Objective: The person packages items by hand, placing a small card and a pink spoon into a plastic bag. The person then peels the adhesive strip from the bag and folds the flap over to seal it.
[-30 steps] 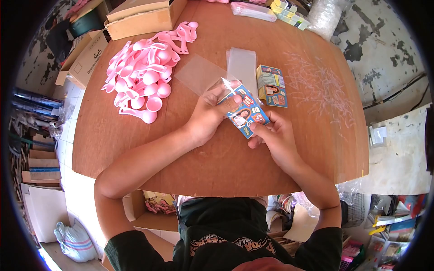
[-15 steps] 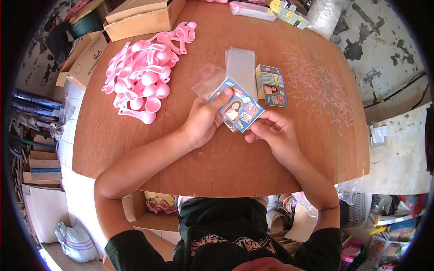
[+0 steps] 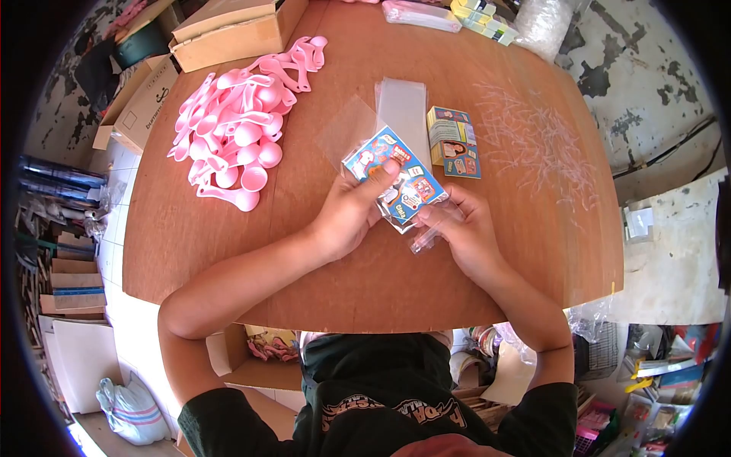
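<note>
My left hand (image 3: 352, 207) pinches a blue printed card (image 3: 413, 181), its thumb lying across the card's face. Behind and around the card is a clear plastic bag (image 3: 346, 131), which sticks out past the card's upper left. The fingers of my right hand (image 3: 462, 223) close on a clear plastic edge at the card's lower right corner, where a crumpled flap hangs down. How far the card sits inside the bag is hard to see. Just beyond lie a stack of flat clear bags (image 3: 403, 107) and a stack of similar cards (image 3: 454, 142).
A heap of pink measuring spoons (image 3: 240, 122) lies on the left of the wooden table (image 3: 320, 286). Thin clear plastic strips (image 3: 537, 145) are scattered at right. A cardboard box (image 3: 232, 34), a plastic-wrapped pack (image 3: 421, 15) and yellow-and-white boxes (image 3: 485, 19) stand along the far edge.
The card has shifted slightly left, and my left thumb now lies further over it. Clear plastic now shows in my right fingers at its lower right corner.
</note>
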